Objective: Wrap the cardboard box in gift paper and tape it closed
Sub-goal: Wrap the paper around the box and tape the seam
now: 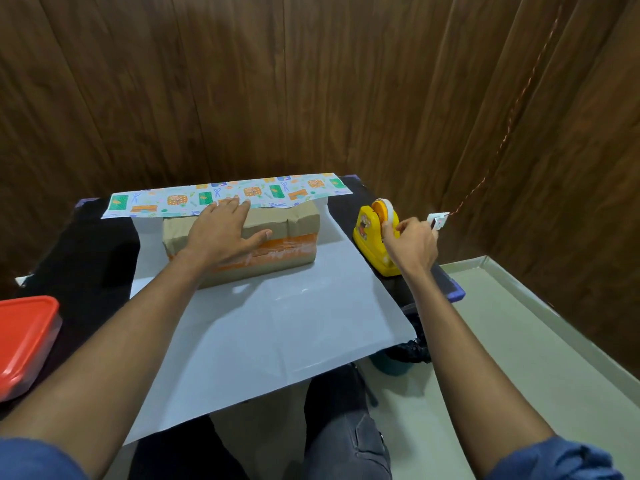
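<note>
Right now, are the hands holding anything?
The left hand lies flat on the box, pinning the paper's folded edge. The right hand pinches at the tape dispenser's roll.

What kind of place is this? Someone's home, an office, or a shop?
Hard to say for sure; it looks like a small indoor corner set up as a craft station. A dark-covered table stands against wood-panelled walls, holding gift paper, a yellow tape dispenser and a red-lidded container.
</note>
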